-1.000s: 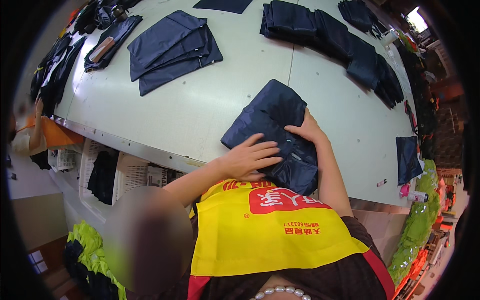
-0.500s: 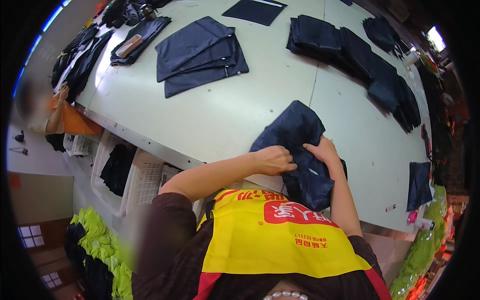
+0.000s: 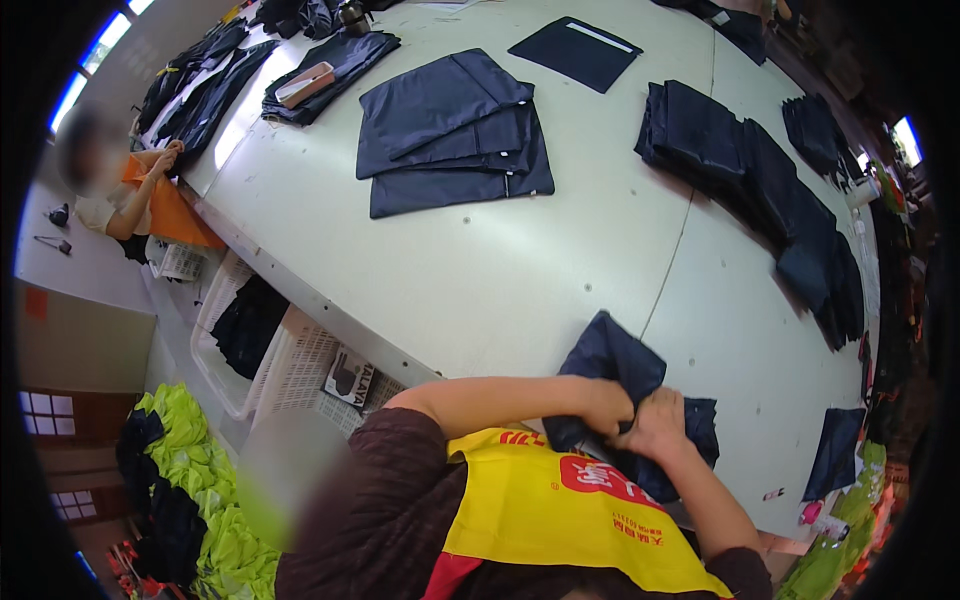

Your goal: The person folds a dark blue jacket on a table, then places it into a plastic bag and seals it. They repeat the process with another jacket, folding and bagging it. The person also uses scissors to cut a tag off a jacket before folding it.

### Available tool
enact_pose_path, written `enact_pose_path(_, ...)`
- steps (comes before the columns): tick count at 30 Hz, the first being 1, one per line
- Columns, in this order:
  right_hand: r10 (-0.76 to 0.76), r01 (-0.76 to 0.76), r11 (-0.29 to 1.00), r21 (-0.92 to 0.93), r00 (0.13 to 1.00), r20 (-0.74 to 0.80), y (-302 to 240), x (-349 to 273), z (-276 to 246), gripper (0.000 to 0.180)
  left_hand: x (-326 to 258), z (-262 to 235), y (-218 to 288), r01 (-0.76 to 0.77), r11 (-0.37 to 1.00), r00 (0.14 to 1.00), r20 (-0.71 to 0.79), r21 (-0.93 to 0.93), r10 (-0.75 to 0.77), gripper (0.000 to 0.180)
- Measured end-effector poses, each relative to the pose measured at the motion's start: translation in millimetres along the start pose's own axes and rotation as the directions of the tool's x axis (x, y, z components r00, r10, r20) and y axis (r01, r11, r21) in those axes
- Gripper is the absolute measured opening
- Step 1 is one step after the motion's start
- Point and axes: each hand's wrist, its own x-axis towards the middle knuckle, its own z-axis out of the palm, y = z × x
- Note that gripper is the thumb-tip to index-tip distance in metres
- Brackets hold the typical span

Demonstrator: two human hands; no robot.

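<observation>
In the head view we see one crumpled, faintly glossy navy cloth piece (image 3: 612, 350) at the near edge of the smooth, pale table (image 3: 500, 270). Our left hand (image 3: 606, 406) and right hand (image 3: 656, 422), close together, both grip its folds. We count one fanned stack of flat panels (image 3: 440, 120), one oblong pinkish tray (image 3: 305, 85) and at least two perforated plastic crates (image 3: 293, 358).

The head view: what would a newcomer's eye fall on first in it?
Probably the yellow apron first, bright at the lower edge. Just above it, the left hand and right hand are close together on a dark cloth, at the near edge of the pale table. At lower left, a lime-green heap also stands out.
</observation>
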Motion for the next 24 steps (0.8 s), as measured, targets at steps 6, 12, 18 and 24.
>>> enact_pose_path(6,0.21,-0.302,0.905,0.299,0.929,0.303,44.6,5.1,-19.8,0.077,-66.1,-120.3,-116.1,-0.063,0.977,0.853,-0.519,-0.202,-0.052,0.032)
enact_pose_path(12,0.53,-0.42,0.155,0.894,0.799,0.284,139.2,-17.1,20.4,0.094,-170.8,-240.7,-323.6,0.904,0.415,-0.05,-0.989,-0.103,-0.137,0.022)
enact_pose_path(18,0.55,-0.356,-0.012,0.934,0.778,0.304,168.5,-19.9,28.8,0.084,-203.4,-262.1,-362.9,0.982,0.187,0.086,-0.881,-0.002,-0.465,0.014)
enact_pose_path(24,0.512,-0.289,-0.001,0.957,0.822,0.249,172.7,-21.6,37.8,0.079,-186.0,-211.7,-289.5,0.822,0.424,0.39,-0.918,0.381,0.068,0.004)
